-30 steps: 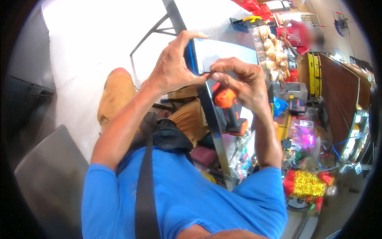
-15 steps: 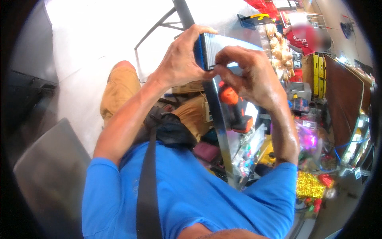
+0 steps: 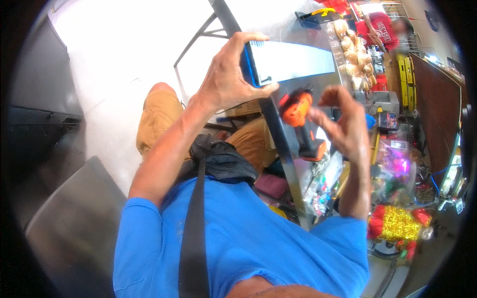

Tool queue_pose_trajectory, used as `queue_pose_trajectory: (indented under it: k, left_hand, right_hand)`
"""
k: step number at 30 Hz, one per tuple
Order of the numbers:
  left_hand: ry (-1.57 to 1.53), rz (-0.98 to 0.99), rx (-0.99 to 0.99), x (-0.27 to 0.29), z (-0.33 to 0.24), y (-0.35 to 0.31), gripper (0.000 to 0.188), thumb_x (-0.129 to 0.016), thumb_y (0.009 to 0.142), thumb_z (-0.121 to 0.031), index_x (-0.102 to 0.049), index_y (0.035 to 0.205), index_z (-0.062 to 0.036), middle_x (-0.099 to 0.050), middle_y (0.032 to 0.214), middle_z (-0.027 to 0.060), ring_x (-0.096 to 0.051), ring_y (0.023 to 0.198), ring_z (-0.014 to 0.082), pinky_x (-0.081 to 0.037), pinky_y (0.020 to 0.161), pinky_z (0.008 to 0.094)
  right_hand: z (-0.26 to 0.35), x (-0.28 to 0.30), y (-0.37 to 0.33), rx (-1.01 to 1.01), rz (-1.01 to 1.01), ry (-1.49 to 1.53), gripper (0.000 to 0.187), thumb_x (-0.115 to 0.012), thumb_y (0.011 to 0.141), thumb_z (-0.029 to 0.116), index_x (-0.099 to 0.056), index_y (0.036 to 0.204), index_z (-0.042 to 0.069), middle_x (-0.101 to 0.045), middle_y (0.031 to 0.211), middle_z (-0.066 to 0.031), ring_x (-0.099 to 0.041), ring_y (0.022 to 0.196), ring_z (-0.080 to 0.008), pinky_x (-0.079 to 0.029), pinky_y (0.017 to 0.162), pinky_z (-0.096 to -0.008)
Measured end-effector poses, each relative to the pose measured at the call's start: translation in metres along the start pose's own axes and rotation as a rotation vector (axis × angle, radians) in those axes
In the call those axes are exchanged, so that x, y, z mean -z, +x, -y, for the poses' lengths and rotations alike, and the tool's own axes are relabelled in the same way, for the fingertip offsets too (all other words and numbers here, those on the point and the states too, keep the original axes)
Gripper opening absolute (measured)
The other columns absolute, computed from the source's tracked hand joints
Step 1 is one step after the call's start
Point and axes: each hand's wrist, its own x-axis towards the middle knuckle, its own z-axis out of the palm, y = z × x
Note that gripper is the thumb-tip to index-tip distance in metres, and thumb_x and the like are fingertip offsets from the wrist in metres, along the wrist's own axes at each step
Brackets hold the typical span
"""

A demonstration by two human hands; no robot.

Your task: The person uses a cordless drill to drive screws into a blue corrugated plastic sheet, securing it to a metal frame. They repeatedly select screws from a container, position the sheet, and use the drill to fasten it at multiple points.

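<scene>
My left hand [image 3: 229, 74] grips the end of a long, pale metal panel with a blue edge [image 3: 295, 60], its thumb below and fingers above. A small dark screw [image 3: 267, 79] stands at the panel's near corner, beside my left thumb. To the right, my right hand [image 3: 348, 126] is held in the air with thumb and fingers apart, nothing visible between them. Just left of it, an orange and black cordless drill [image 3: 297, 110] lies on the dark table [image 3: 280, 130], below the panel.
Bagged round brown items [image 3: 350, 52] lie beyond the panel's far end. Small parts in plastic bags [image 3: 318, 191] crowd the table near me. A person in a red shirt [image 3: 380, 30] is at the far right. A grey chair back [image 3: 74, 213] stands at my left.
My right hand has let go of the panel's near corner and moved right and down, past the drill. A screw now shows at that corner. My left hand keeps its grip.
</scene>
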Motion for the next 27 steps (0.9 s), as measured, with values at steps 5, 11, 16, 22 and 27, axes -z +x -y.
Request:
queue_pose_trajectory:
  k: [5, 11, 16, 22, 27]
  left_hand:
    - [-0.002, 0.014, -0.018, 0.005, -0.003, 0.002, 0.090, -0.095, 0.061, -0.032, -0.046, 0.134, -0.0127, -0.062, 0.127, 0.0102, -0.062, 0.117, 0.0257, -0.052, 0.102, 0.0391]
    - [-0.024, 0.029, -0.066, 0.003, 0.010, 0.002, 0.097, -0.096, 0.059, -0.042, -0.044, 0.137, -0.0182, -0.060, 0.127, 0.0077, -0.058, 0.122, 0.0259, -0.049, 0.107, 0.0438]
    - [0.141, 0.050, -0.263, 0.008, 0.011, 0.008, 0.088, -0.095, 0.063, -0.034, -0.043, 0.131, -0.0179, -0.058, 0.123, 0.0093, -0.061, 0.114, 0.0293, -0.057, 0.096, 0.0408]
    - [0.039, -0.001, -0.277, 0.006, 0.013, 0.007, 0.068, -0.096, 0.062, -0.025, -0.046, 0.108, -0.0163, -0.057, 0.122, 0.0074, -0.060, 0.112, 0.0268, -0.056, 0.093, 0.0386]
    - [0.094, 0.015, -0.304, 0.005, 0.013, 0.010, 0.064, -0.095, 0.062, -0.024, -0.045, 0.100, -0.0156, -0.057, 0.124, 0.0091, -0.060, 0.110, 0.0254, -0.056, 0.092, 0.0370]
  right_hand:
    - [-0.017, -0.014, -0.009, 0.014, -0.183, 0.197, 0.040, -0.080, 0.086, 0.027, -0.063, 0.108, -0.002, -0.071, 0.097, -0.0112, -0.068, 0.097, -0.0205, -0.052, 0.091, -0.0340]
    - [-0.032, -0.060, 0.091, 0.317, -0.006, 0.244, 0.072, -0.078, 0.081, 0.050, -0.059, 0.139, 0.012, -0.061, 0.134, -0.0178, -0.051, 0.130, -0.0315, -0.038, 0.111, -0.0459]
    - [-0.045, -0.073, 0.103, 0.425, -0.001, 0.088, 0.088, -0.074, 0.075, 0.067, -0.055, 0.144, 0.016, -0.055, 0.142, -0.0168, -0.042, 0.136, -0.0350, -0.033, 0.114, -0.0515]
    - [-0.048, -0.075, 0.107, 0.393, 0.007, 0.095, 0.098, -0.075, 0.072, 0.070, -0.051, 0.147, 0.011, -0.053, 0.142, -0.0204, -0.040, 0.137, -0.0377, -0.033, 0.115, -0.0524]
    - [-0.047, -0.074, 0.102, 0.296, -0.010, 0.217, 0.105, -0.078, 0.070, 0.069, -0.048, 0.147, 0.006, -0.051, 0.143, -0.0246, -0.042, 0.137, -0.0397, -0.034, 0.116, -0.0505]
